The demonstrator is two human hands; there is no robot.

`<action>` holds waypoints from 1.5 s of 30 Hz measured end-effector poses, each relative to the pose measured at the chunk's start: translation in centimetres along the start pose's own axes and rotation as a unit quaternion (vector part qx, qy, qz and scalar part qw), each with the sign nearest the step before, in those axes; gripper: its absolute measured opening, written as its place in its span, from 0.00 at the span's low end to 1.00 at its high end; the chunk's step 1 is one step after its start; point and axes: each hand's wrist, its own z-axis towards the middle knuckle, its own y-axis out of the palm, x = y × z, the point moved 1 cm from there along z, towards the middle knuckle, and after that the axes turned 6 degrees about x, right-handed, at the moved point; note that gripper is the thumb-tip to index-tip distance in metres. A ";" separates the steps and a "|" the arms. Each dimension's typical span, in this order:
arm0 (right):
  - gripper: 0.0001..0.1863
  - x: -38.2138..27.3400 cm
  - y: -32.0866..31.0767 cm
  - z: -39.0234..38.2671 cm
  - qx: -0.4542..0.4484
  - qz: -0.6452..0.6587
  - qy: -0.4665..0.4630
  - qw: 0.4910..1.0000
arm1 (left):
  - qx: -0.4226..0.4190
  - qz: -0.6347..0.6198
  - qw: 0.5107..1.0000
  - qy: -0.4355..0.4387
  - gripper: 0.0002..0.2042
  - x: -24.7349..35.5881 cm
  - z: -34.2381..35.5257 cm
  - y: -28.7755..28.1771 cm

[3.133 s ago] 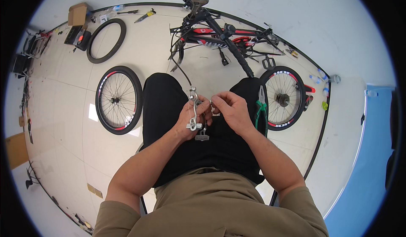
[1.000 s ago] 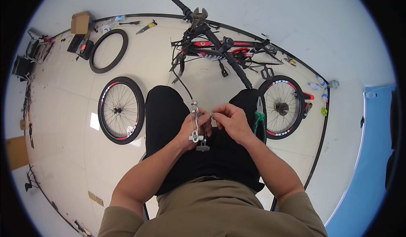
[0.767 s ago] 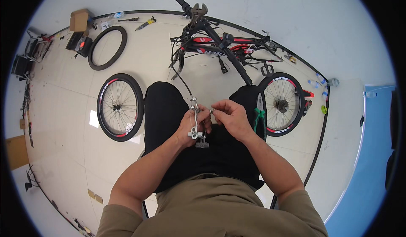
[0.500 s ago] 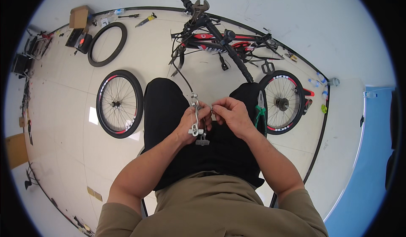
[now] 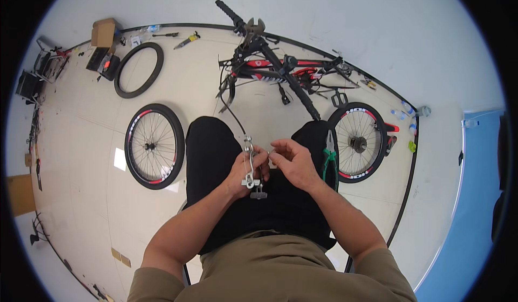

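Observation:
Over my lap, my left hand (image 5: 240,176) is closed around a silver bicycle brake caliper (image 5: 249,162). Its dark brake pad (image 5: 259,195) pokes out below my fingers. A black brake cable (image 5: 233,115) runs from the top of the caliper up to the bike. Close beside the left fingertips, my right hand (image 5: 297,167) pinches thumb and forefinger together. Whatever sits in that pinch is too small to make out. Pliers with green handles (image 5: 329,155) lie on my right thigh.
Ahead on the floor lies a bike frame (image 5: 264,70) with its handlebar (image 5: 291,75) and an adjustable wrench (image 5: 253,27). One wheel (image 5: 178,140) lies to the left, another wheel (image 5: 372,164) to the right. A loose tyre (image 5: 120,81) and an open cardboard box (image 5: 103,33) are far left.
The whole scene sits a little lower in the picture. My left hand keeps its grip on the brake caliper, and the right fingers have shifted slightly beside it.

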 end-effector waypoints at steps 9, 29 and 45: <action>0.09 0.6 -0.5 0.4 -0.032 -0.023 0.036 0.999 | 0.002 -0.019 1.000 0.001 0.10 0.1 0.0 0.3; 0.08 0.9 -0.1 0.1 -0.021 0.002 0.017 1.000 | 0.011 -0.038 0.999 -0.013 0.09 0.1 -0.1 0.3; 0.10 0.8 -0.7 0.7 -0.037 -0.057 0.080 0.994 | 0.005 -0.027 0.999 -0.024 0.10 0.5 -0.2 0.2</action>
